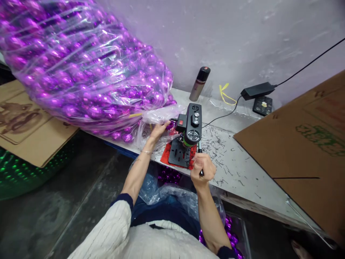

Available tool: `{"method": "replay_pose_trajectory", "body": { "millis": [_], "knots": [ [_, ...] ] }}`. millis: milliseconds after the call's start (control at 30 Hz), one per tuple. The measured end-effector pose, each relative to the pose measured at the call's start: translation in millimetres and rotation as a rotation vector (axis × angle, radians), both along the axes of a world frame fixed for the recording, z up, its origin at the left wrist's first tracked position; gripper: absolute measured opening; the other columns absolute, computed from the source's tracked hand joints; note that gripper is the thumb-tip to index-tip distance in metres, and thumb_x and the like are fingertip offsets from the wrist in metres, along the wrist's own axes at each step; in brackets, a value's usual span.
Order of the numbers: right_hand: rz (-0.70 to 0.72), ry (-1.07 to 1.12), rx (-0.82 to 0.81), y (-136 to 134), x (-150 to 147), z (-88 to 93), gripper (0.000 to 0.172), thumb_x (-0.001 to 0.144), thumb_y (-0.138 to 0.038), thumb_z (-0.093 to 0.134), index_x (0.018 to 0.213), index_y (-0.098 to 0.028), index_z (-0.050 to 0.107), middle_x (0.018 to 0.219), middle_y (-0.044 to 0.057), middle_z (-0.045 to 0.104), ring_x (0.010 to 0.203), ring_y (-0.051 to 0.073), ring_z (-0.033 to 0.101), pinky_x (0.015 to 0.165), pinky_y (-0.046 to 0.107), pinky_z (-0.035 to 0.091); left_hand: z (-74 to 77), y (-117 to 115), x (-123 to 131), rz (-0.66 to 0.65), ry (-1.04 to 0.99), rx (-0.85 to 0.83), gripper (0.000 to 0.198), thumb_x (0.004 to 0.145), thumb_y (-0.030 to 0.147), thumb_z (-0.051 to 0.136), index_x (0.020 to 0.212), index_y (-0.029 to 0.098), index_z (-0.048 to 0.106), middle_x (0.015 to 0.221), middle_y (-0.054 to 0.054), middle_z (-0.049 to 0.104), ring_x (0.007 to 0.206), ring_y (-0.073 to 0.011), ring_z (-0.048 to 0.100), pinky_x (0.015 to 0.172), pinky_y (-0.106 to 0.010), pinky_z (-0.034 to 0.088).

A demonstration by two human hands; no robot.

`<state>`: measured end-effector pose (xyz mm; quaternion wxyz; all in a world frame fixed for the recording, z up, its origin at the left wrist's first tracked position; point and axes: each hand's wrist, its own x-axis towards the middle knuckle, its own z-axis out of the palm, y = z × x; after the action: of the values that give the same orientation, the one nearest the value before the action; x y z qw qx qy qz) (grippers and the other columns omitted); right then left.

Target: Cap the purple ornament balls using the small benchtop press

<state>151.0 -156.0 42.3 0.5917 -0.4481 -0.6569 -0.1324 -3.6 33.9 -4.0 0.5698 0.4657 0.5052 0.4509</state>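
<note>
A black bench press [193, 124] with two round vents, a knob and a slotted base stands on a red mat [165, 154]. My right hand [203, 167] is wrapped round the black-gripped lever [199, 146] on its right side. On the left of the press, beside its red switch box [181, 122], my left hand [159, 131] has its fingers closed on a shiny purple ball [169, 125]; the fingertips are partly hidden. Next to that hand lies the mouth of a large clear plastic bag [161, 113] full of purple balls [88, 72].
Thin dark bits litter the white table [242, 180]. Behind the press stand a spray can [199, 83], a yellow ribbon [224, 94] and a black power adapter [257, 90] with its cable. A cardboard box [302, 154] is at right. Purple balls [233, 233] also lie below the table.
</note>
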Motion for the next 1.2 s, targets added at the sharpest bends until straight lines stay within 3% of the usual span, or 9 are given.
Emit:
{"method": "replay_pose_trajectory", "body": {
  "millis": [67,167,267,367,600,833,1067,1200],
  "knots": [
    [-0.008,0.025,-0.003,2,0,3.3,0.027,0.094,-0.008,0.046,0.072,-0.023,0.047,0.064,-0.002,0.055,0.060,0.011,0.055,0.056,0.026,0.040,-2.2,-28,-14,0.005,-0.271,-0.099,0.032,0.084,0.031,0.077,0.111,0.015,0.072,0.107,-0.008,0.077,0.092,-0.0182,0.073,0.093,-0.034,0.058],
    [-0.013,0.084,-0.007,5,0,11.7,0.029,0.096,-0.009,0.047,0.071,-0.023,0.046,0.063,-0.003,0.053,0.059,0.011,0.053,0.056,0.026,0.039,-6.9,-73,-22,0.019,-0.449,-0.128,0.042,0.080,0.034,0.082,0.116,0.017,0.069,0.111,-0.007,0.076,0.094,-0.0174,0.074,0.093,-0.034,0.059],
    [-0.014,0.122,-0.027,8,0,20.7,0.030,0.097,-0.011,0.048,0.069,-0.023,0.046,0.062,-0.003,0.050,0.058,0.011,0.052,0.056,0.027,0.037,-16.2,-108,-13,0.057,-0.444,-0.060,0.052,0.078,0.041,0.084,0.120,0.018,0.064,0.116,-0.007,0.075,0.099,-0.0187,0.074,0.096,-0.036,0.059],
    [-0.016,0.135,-0.043,10,0,26.1,0.030,0.097,-0.013,0.049,0.069,-0.022,0.047,0.061,-0.003,0.050,0.058,0.011,0.051,0.056,0.027,0.037,-31.0,-126,4,0.022,-0.312,0.040,0.060,0.077,0.047,0.085,0.123,0.019,0.061,0.121,-0.009,0.074,0.111,-0.0222,0.072,0.105,-0.039,0.054],
    [0.005,0.091,-0.062,5,1,25.3,0.027,0.096,-0.011,0.048,0.071,-0.022,0.049,0.063,-0.002,0.053,0.060,0.011,0.053,0.058,0.027,0.038,-62.0,-127,20,-0.067,0.187,0.303,0.058,0.077,0.044,0.086,0.125,0.022,0.064,0.123,-0.011,0.073,0.119,-0.0294,0.068,0.110,-0.048,0.049],
    [-0.029,0.050,-0.038,4,1,19.1,0.026,0.096,-0.010,0.047,0.073,-0.022,0.048,0.064,-0.002,0.055,0.061,0.011,0.054,0.058,0.026,0.039,-65.7,-129,22,-0.128,0.460,0.514,0.060,0.082,0.044,0.082,0.133,0.022,0.059,0.131,-0.012,0.070,0.127,-0.0310,0.064,0.116,-0.051,0.044],
    [-0.036,-0.002,-0.033,1,2,19.6,0.026,0.097,-0.010,0.046,0.074,-0.023,0.047,0.065,-0.002,0.055,0.059,0.011,0.055,0.057,0.026,0.040,-67.2,-128,28,-0.144,0.379,0.516,0.061,0.083,0.042,0.082,0.136,0.023,0.059,0.134,-0.013,0.070,0.129,-0.0338,0.064,0.121,-0.055,0.038],
    [-0.027,-0.002,-0.011,-1,0,6.9,0.025,0.097,-0.011,0.046,0.075,-0.023,0.047,0.064,-0.002,0.055,0.060,0.011,0.054,0.056,0.026,0.040,-70.4,-129,29,-0.134,0.312,0.525,0.061,0.083,0.042,0.081,0.137,0.022,0.060,0.136,-0.014,0.069,0.132,-0.0334,0.062,0.122,-0.054,0.036]
  ]
}}
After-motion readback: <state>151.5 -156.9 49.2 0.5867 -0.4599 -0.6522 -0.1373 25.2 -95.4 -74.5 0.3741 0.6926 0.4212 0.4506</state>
